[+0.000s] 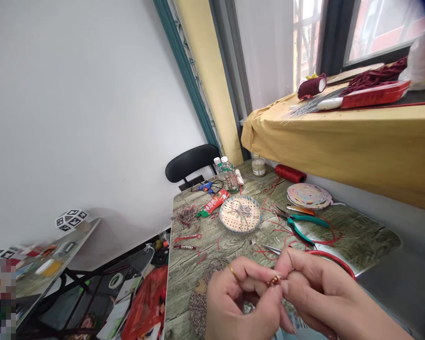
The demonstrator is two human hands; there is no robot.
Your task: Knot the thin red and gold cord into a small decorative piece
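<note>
Close in front of me, my left hand [242, 297] and my right hand [315, 285] meet fingertip to fingertip. Both pinch a small red-brown and gold beaded cord piece [275, 280]; much of it is hidden by the fingers. A ring [232, 270] is on a finger of my left hand. Just beyond my right hand lie red-handled scissors [335, 259], partly covered by it. Farther back are pliers with teal handles [302, 230], among loose red cords. A brown-grey twisted yarn bundle [198, 302] sits beside my left hand, partly hidden.
On the wood-grain table [212, 250] stand a shallow woven basket [228, 217], plastic bottles [230, 177] and a glass jar [258, 166]. A red thread spool [290, 173] and a round pastel coil mat [309, 195] lie near the yellow-draped ledge [340, 146]. Behind is a black chair [193, 163].
</note>
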